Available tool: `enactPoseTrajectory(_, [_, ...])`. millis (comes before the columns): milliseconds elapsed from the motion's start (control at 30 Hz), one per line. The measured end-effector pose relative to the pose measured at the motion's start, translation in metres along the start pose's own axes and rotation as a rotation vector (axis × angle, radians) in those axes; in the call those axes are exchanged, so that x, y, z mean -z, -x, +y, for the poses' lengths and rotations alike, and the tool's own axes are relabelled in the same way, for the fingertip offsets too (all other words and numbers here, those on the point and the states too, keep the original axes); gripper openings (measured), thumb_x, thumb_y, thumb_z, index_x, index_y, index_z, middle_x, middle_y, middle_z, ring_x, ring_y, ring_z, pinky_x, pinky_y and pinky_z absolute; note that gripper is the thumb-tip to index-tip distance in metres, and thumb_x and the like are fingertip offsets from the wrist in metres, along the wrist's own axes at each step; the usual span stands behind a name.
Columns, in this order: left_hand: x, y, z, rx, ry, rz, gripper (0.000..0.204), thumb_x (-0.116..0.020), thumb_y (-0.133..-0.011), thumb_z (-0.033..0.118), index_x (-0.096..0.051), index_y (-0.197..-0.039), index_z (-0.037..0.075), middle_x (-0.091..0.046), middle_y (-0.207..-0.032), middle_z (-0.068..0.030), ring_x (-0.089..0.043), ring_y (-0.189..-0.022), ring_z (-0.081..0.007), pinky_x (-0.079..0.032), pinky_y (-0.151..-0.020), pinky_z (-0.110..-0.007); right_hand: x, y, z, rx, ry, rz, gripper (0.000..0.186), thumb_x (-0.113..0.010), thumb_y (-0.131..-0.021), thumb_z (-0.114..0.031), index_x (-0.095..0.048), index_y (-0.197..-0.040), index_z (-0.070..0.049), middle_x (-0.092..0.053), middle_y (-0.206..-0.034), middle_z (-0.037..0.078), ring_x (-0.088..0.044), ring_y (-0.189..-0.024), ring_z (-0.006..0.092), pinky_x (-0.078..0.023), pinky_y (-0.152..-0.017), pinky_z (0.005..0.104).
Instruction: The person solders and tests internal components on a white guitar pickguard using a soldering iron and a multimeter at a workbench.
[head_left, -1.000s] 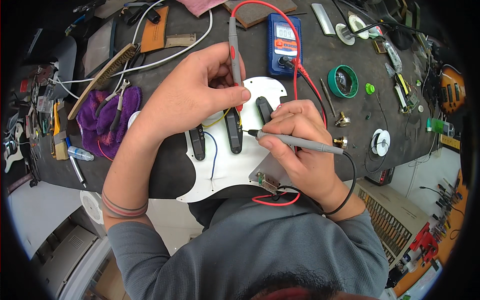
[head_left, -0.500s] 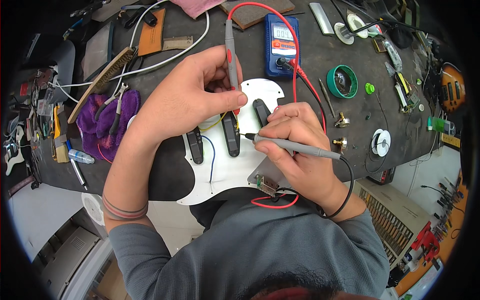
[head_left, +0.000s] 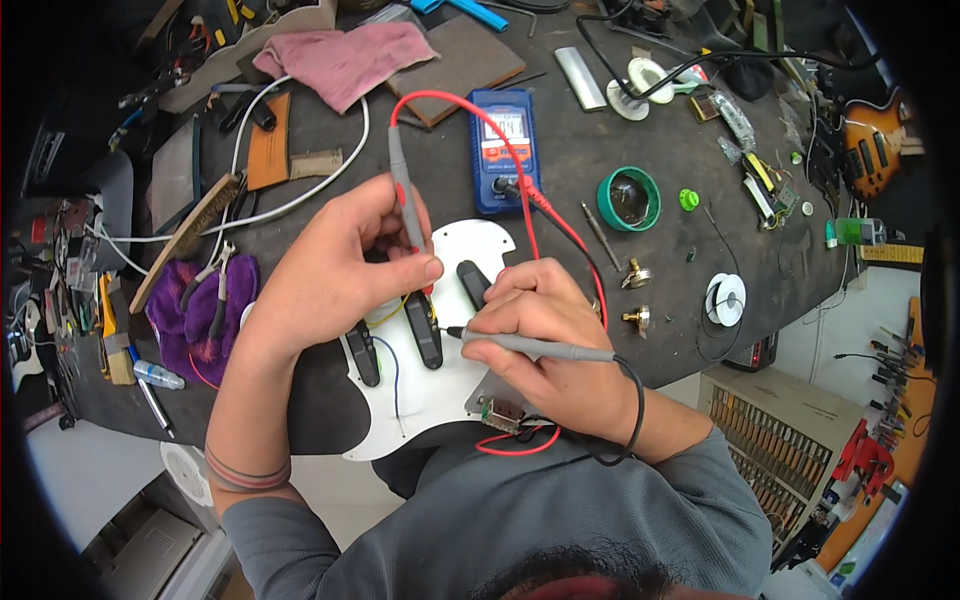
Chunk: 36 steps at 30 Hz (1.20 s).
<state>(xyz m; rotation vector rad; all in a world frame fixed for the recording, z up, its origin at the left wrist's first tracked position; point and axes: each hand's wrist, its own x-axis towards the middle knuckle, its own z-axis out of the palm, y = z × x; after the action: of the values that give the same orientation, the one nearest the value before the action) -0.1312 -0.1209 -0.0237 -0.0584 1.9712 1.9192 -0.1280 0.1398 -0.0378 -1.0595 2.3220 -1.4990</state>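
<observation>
My left hand (head_left: 350,260) is closed on a grey probe (head_left: 401,185) with red markings, held upright, its red tip at the middle black pickup (head_left: 426,345) of a white guitar pickguard (head_left: 395,422). My right hand (head_left: 545,350) grips a second grey probe (head_left: 540,347), lying slanted, its black tip touching or very near that same pickup's small terminals. The other two pickups (head_left: 365,362) sit either side, with yellow and blue wires. A switch (head_left: 500,413) is at the lower edge. Red and black leads run to a blue multimeter (head_left: 505,170) behind.
A green round dish (head_left: 628,198), two pots (head_left: 636,318) and a white spool (head_left: 731,299) are on the right. A purple cloth (head_left: 180,320) with pliers and a wooden brush (head_left: 180,245) are left. A pink cloth (head_left: 340,55) lies on the dark bench (head_left: 590,130) at the back.
The whole view has shifted, so bench, hands and pickguard appear lower and further left. Both hands still hold the probes at the middle pickup. The meter's display looks different.
</observation>
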Motion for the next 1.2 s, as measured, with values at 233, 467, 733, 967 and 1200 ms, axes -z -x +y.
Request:
enactPoseTrajectory(233, [0.0002,-0.0019,0.0045,0.020,-0.025,-0.002,0.028,-0.084,-0.092,0.006,-0.060,-0.108,0.007,-0.069,-0.098,-0.0020,-0.066,-0.091,-0.0109,-0.052,-0.085,-0.029,0.0015,-0.0005,0.0007,0.019,0.005,-0.004,0.022,-0.090,-0.087,-0.016,-0.075,-0.100,-0.004,-0.075,-0.099,0.006,-0.065,-0.109,0.0305,-0.052,-0.093,0.0414])
enactPoseTrajectory(467, [0.0003,-0.0024,0.0045,0.020,-0.058,0.008,0.028,-0.084,-0.092,0.006,-0.061,-0.108,0.006,-0.069,-0.099,-0.0020,-0.066,-0.092,-0.0110,-0.053,-0.085,-0.029,-0.0019,-0.0013,0.0010,0.007,-0.022,0.037,0.018,-0.088,-0.088,-0.020,-0.076,-0.096,-0.008,-0.070,-0.096,0.007,-0.065,-0.105,0.0266,-0.048,-0.091,0.0411])
enactPoseTrajectory(733, [-0.0011,-0.0022,0.0058,0.016,-0.037,0.005,0.026,-0.082,-0.092,0.004,-0.062,-0.108,0.006,-0.069,-0.098,-0.0028,-0.067,-0.092,-0.0118,-0.053,-0.087,-0.030,-0.0024,-0.0006,0.0014,0.016,-0.011,0.044,0.018,-0.088,-0.087,-0.019,-0.077,-0.097,-0.008,-0.070,-0.096,0.007,-0.065,-0.104,0.0271,-0.048,-0.091,0.0412])
enactPoseTrajectory(967, [-0.0001,-0.0016,0.0016,-0.001,-0.033,-0.004,0.027,-0.082,-0.093,0.001,-0.062,-0.111,0.003,-0.068,-0.099,-0.0015,-0.066,-0.090,-0.0095,-0.054,-0.080,-0.027,-0.0023,-0.0006,0.0012,0.018,-0.019,0.033,0.019,-0.088,-0.087,-0.020,-0.076,-0.097,-0.008,-0.070,-0.095,0.007,-0.065,-0.105,0.0271,-0.048,-0.091,0.0416])
enactPoseTrajectory(1200, [-0.0007,-0.0012,0.0039,0.002,-0.043,0.005,0.027,-0.083,-0.092,0.003,-0.062,-0.109,0.004,-0.069,-0.098,-0.0019,-0.066,-0.090,-0.0104,-0.053,-0.083,-0.028,-0.0022,-0.0010,0.0005,0.006,-0.020,0.029,0.018,-0.088,-0.087,-0.020,-0.077,-0.096,-0.008,-0.069,-0.096,0.007,-0.064,-0.106,0.0268,-0.047,-0.092,0.0416])
